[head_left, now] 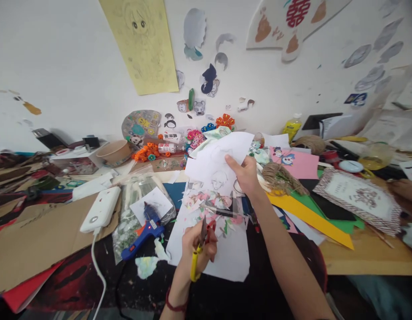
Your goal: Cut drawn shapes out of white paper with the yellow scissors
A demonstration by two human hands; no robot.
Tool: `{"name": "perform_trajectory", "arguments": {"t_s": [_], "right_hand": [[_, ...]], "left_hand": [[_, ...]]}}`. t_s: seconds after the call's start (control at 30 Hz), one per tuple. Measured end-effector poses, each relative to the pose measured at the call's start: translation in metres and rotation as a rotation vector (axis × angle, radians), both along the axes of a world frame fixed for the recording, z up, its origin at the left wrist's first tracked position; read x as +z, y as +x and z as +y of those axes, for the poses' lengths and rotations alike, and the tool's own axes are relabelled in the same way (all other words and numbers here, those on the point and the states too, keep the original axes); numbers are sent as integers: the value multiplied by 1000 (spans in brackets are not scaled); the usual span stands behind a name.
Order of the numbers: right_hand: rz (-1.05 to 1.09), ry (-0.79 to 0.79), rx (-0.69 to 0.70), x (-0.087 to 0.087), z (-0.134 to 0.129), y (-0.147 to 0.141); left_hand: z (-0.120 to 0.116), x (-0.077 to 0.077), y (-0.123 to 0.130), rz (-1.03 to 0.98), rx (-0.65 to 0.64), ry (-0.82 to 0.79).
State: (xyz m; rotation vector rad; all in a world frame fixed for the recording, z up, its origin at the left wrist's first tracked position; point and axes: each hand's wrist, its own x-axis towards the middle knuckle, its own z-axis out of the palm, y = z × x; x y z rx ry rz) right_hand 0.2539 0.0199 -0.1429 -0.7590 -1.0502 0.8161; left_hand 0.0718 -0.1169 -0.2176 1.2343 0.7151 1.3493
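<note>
My left hand point(195, 249), a dark red band on its wrist, is closed around scissors point(204, 231) with yellow and red handles; the blades point up. Farther up and to the right, my right hand point(247, 175) pinches a sheet of white paper point(222, 155) by its right side, thumb on top. Faint pencil drawing, including a face, shows on that sheet. Under both hands a larger white sheet point(226, 269) lies on the dark table, strewn with pink and green paper scraps point(195, 202). The scissors are apart from the held paper.
A blue glue gun point(147, 235) and a white power strip point(101, 209) with a cable lie on the left, beside brown cardboard point(49, 240). Twine point(282, 178), a yellow paper strip point(312, 220) and a patterned pouch point(359, 200) are on the right. Another person's hand point(406, 193) shows at the right edge.
</note>
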Motion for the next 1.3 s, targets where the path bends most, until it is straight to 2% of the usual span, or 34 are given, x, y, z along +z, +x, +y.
{"name": "perform_trajectory", "arguments": {"t_s": [0.2, 0.47, 0.57, 0.67, 0.93, 1.07, 1.3], "right_hand": [[-5, -5, -2, 1, 2, 2], [-37, -38, -24, -6, 9, 7], [-56, -56, -42, -10, 13, 8], [-61, -73, -55, -13, 15, 10], [-11, -122, -71, -22, 25, 16], [61, -147, -73, -25, 28, 18], [154, -170, -45, -21, 25, 16]], "left_hand": [[1, 1, 0, -63, -61, 72], [7, -18, 0, -185, -95, 221], [10, -20, 2, -195, -91, 247], [12, -14, 4, -182, -42, 250], [16, 18, 10, -135, 150, 246], [17, 20, 9, -102, 204, 235], [16, 15, 11, -37, 219, 203]]}}
